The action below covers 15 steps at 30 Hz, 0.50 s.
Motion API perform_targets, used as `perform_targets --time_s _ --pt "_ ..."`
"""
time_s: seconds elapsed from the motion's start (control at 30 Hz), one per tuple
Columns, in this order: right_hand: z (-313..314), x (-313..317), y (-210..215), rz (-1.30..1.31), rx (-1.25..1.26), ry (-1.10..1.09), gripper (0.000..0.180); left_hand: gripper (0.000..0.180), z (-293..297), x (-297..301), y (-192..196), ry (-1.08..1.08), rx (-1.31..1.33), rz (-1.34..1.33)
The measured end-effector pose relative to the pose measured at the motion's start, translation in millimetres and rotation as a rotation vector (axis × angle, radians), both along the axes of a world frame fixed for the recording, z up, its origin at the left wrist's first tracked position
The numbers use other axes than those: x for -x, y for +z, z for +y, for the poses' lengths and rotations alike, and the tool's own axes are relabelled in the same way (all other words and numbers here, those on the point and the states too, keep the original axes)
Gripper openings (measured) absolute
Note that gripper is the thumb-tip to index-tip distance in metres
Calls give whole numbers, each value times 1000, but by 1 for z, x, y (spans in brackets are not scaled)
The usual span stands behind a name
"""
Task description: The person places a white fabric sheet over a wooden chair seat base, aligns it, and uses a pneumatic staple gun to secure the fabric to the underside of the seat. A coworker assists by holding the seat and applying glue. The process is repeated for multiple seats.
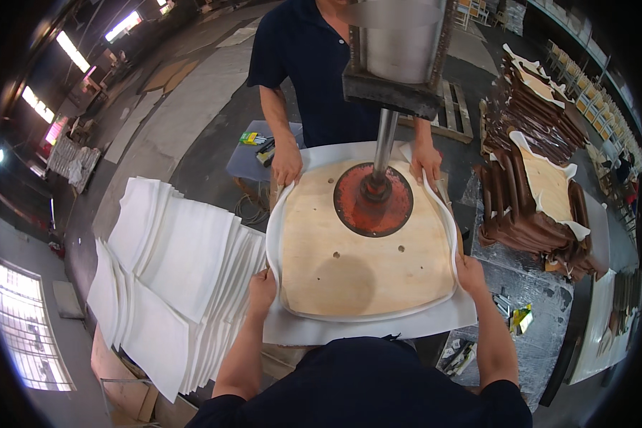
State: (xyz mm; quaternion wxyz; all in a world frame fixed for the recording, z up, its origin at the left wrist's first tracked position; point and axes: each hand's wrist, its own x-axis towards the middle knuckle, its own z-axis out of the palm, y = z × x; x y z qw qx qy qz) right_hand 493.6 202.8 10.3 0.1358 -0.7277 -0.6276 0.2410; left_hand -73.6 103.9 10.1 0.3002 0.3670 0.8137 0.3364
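Two sides of the white sheet (292, 330) are in my grip: the fingers of my left hand (262, 290) are clamped on its left edge, those of my right hand (471, 276) on its right. The pale wooden panel (310, 274) lies on it between them, beneath a red disc (353, 214) on a metal rod (386, 139). Opposite, another person's hands (287, 162) touch the far corners.

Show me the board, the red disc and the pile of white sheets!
Board (369, 253): head view, on its bare wooden face.
Red disc (374, 220): head view, on the lower part of its face.
White sheets (182, 260): head view, on top of the pile.
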Motion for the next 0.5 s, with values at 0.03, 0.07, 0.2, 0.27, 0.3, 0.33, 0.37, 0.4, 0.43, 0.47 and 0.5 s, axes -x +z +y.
perform_targets --time_s 0.03,0.07,0.2,0.27,0.3,0.33,0.37,0.4,0.43,0.47,0.5 --pt "-5 8 -2 32 -44 0 47 42 -4 -4 0 1 1 144" --pt "-6 17 -5 65 -88 -3 48 41 -11 -6 2 -1 5 289" --pt "-8 -6 -14 19 -256 50 47 41 -5 -21 -8 -126 -240 521" --pt "-9 -12 -14 -19 -248 43 47 40 -2 -30 -4 -30 -171 281" --pt "-5 1 -12 -7 -221 52 47 42 -5 -25 0 16 -196 271" --pt "-4 8 -8 18 -207 51 47 45 -6 -20 1 62 -221 249" --pt "-3 12 -4 39 -195 52 48 48 -6 -16 3 82 -120 199" --pt "-4 13 0 53 -182 55 49 50 -5 -12 5 102 -18 144" --pt "-6 10 3 44 -181 42 49 53 -4 -9 6 121 83 88" --pt "-8 8 5 37 -179 30 49 59 0 -10 5 133 71 42" --pt "-9 8 5 36 -174 28 49 59 1 -10 3 132 46 27"
